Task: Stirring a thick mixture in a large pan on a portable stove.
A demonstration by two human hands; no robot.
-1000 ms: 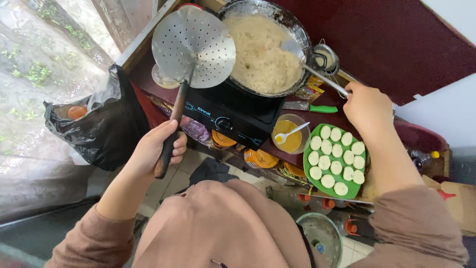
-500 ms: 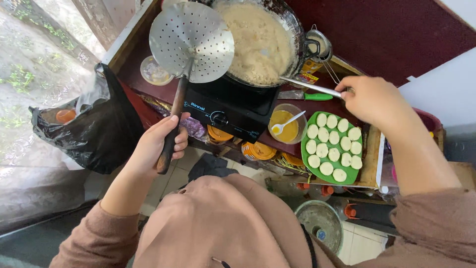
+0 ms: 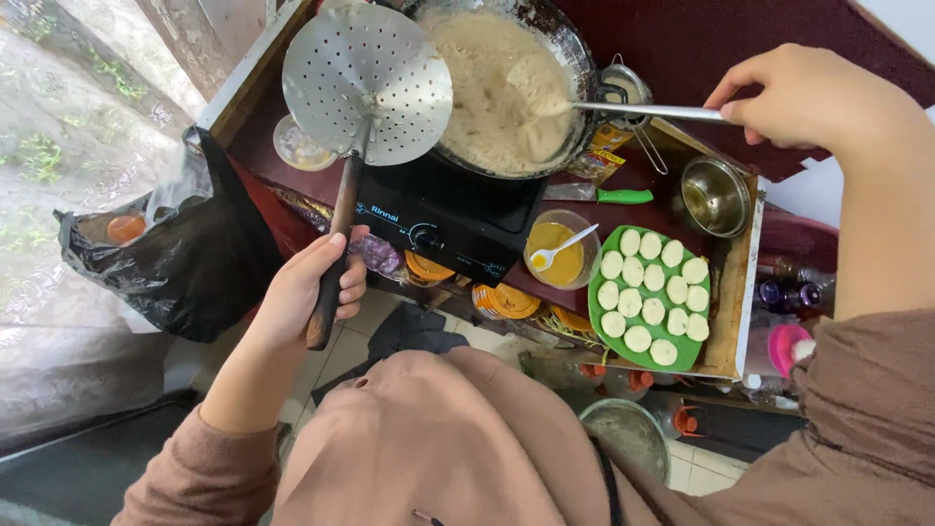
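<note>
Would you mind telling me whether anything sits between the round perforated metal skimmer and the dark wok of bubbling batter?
Nothing visible does: the round perforated metal skimmer, held by the left hand, hangs beside the dark wok, overlapping its near rim in this view.

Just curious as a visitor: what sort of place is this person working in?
Probably a small home kitchen or cooking stall: a wok of bubbling oil on a black burner, a perforated skimmer in the left hand, and a green tray of dough rounds.
</note>
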